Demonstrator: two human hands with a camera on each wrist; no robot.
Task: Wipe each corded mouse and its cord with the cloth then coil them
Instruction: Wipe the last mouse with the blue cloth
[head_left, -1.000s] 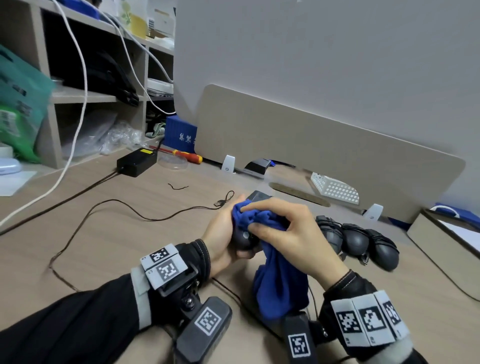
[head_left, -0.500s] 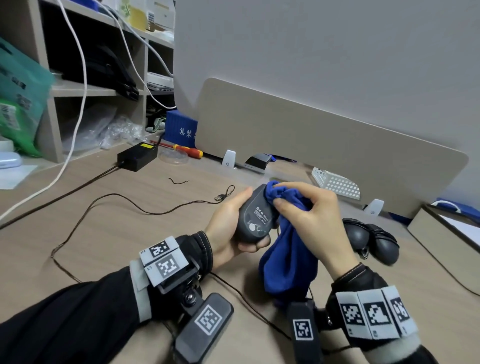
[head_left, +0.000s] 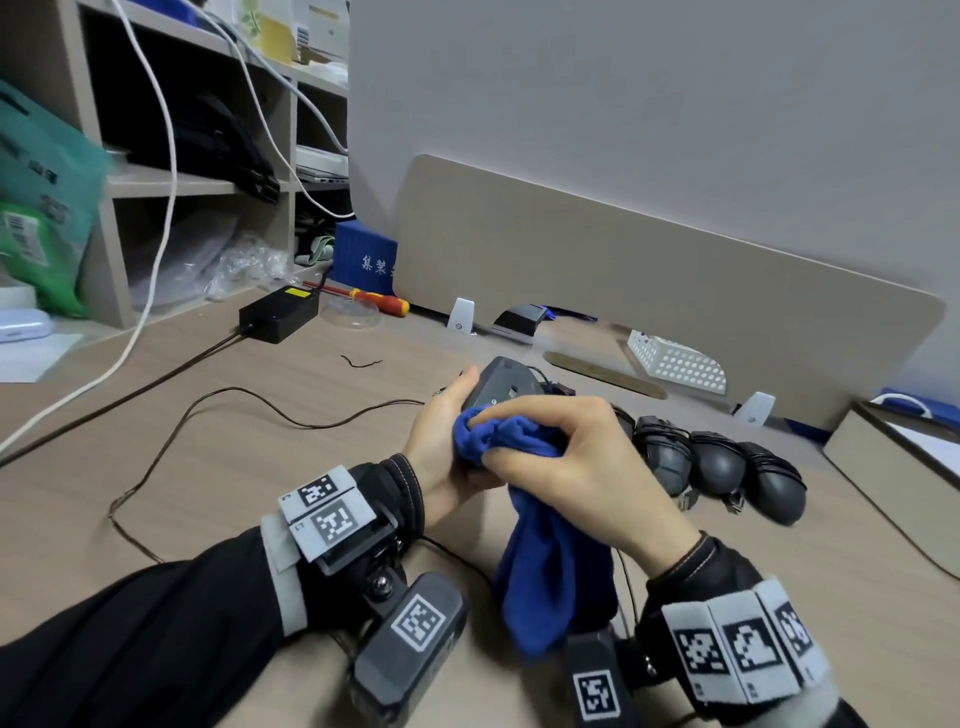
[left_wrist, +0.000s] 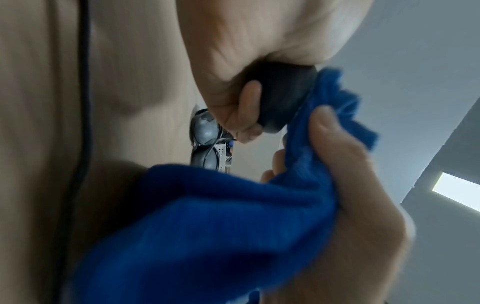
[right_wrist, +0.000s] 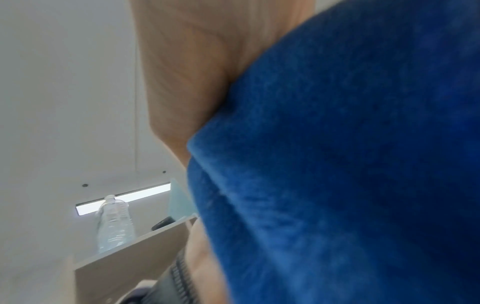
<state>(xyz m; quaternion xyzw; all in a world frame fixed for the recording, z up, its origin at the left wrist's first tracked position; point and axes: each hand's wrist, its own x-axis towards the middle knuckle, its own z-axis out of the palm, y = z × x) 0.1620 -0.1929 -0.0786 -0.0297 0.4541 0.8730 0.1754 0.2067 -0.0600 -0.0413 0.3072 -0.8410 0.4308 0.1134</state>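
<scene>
Wiping is under way on one dark grey plastic corded mouse (head_left: 501, 387), clamped in the grip of the left hand (head_left: 441, 447) above the wooden desk (head_left: 223, 457), while the right hand (head_left: 566, 467) pinches the bunched blue fleece cloth (head_left: 545, 561) against it. Just right of that mouse lie three dark mice wrapped in their cords (head_left: 717, 467), seemingly finished. Left of it and further back, its thin brown cord (head_left: 218, 400) trails loose, unwiped and uncoiled by my judgement, near a black power brick (head_left: 278, 312).

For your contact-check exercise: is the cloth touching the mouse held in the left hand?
Touching. The left wrist view shows the cloth pressed against the mouse, no gap; left hand grips it.
</scene>
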